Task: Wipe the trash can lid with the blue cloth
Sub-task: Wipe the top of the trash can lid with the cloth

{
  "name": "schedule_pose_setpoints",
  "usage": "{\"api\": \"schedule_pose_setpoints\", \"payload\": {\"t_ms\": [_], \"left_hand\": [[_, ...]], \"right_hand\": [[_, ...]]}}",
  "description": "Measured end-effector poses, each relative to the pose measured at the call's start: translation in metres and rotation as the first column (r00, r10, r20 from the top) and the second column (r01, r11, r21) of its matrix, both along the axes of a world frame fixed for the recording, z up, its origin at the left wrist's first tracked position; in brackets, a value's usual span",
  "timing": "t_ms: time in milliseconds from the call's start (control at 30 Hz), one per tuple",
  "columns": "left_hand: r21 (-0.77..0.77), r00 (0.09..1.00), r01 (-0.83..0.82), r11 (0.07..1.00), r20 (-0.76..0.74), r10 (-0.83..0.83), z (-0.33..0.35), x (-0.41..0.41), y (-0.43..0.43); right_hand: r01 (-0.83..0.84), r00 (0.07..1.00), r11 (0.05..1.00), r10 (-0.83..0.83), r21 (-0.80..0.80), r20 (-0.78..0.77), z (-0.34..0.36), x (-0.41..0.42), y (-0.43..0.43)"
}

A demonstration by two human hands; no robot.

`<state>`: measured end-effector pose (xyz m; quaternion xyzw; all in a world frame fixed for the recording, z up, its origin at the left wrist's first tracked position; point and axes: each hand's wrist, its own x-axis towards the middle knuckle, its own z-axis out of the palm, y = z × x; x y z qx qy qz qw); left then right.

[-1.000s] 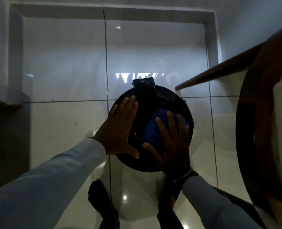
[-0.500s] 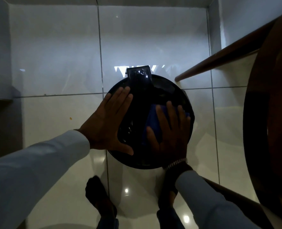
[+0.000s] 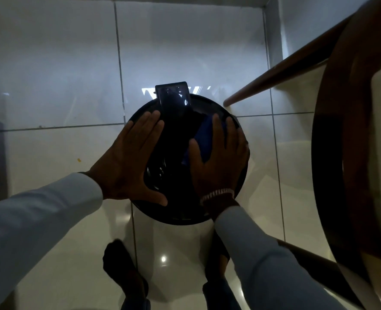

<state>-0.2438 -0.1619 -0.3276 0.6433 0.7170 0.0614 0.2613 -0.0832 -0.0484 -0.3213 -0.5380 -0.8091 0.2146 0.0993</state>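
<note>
A round black trash can lid lies below me on the tiled floor, with a glossy black hinge tab at its far edge. My left hand rests flat on the lid's left side, fingers spread, holding nothing. My right hand presses flat on the blue cloth over the lid's right half. Only part of the cloth shows between my thumb and fingers.
A round wooden table fills the right side, with its legs slanting over the floor close to the lid. My two feet stand just below the can. A wall corner sits at the far right.
My right hand has slid the blue cloth toward the lid's right edge and a little farther away. My left hand stays flat on the left side. The camera has come closer.
</note>
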Motion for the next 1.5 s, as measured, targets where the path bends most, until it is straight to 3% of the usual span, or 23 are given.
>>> {"api": "schedule_pose_setpoints", "payload": {"t_ms": [167, 267, 333, 633, 733, 900, 1133, 1367, 1500], "left_hand": [[-0.012, 1.000, -0.017, 1.000, 0.008, 0.017, 0.003, 0.002, 0.000], [-0.017, 0.999, -0.030, 0.999, 0.016, 0.030, 0.003, 0.001, 0.000], [-0.017, 0.999, -0.036, 0.999, 0.019, 0.036, 0.004, 0.002, -0.001], [-0.035, 0.998, -0.039, 0.999, 0.051, 0.041, 0.006, 0.001, -0.001], [-0.045, 0.999, -0.024, 0.999, 0.045, 0.026, 0.007, 0.000, 0.000], [-0.035, 0.999, -0.025, 0.999, 0.034, 0.026, 0.002, 0.001, -0.001], [-0.048, 0.999, -0.001, 0.999, 0.054, 0.004, 0.002, -0.001, 0.000], [-0.022, 1.000, 0.022, 1.000, 0.015, -0.022, 0.000, -0.001, -0.001], [-0.045, 1.000, 0.010, 0.999, 0.017, -0.009, 0.004, 0.000, -0.001]], "right_hand": [[-0.084, 0.996, 0.996, 0.084, -0.008, -0.015, 0.007, 0.002, 0.021], [0.154, 0.988, 0.986, -0.155, -0.061, -0.015, 0.008, 0.020, 0.035], [0.223, 0.975, 0.972, -0.223, -0.073, 0.010, 0.008, 0.027, 0.041], [0.238, 0.965, 0.960, -0.217, -0.148, 0.145, 0.019, 0.085, 0.005], [0.274, 0.956, 0.954, -0.257, -0.120, 0.143, 0.019, 0.069, 0.022], [0.144, 0.984, 0.982, -0.129, -0.118, 0.124, 0.012, 0.033, 0.066], [0.222, 0.973, 0.936, -0.195, -0.275, 0.122, 0.019, 0.089, 0.033], [0.134, 0.983, 0.943, -0.086, -0.304, 0.164, 0.022, 0.034, 0.088], [0.244, 0.954, 0.868, -0.135, -0.432, 0.268, 0.027, 0.048, 0.082]]}}
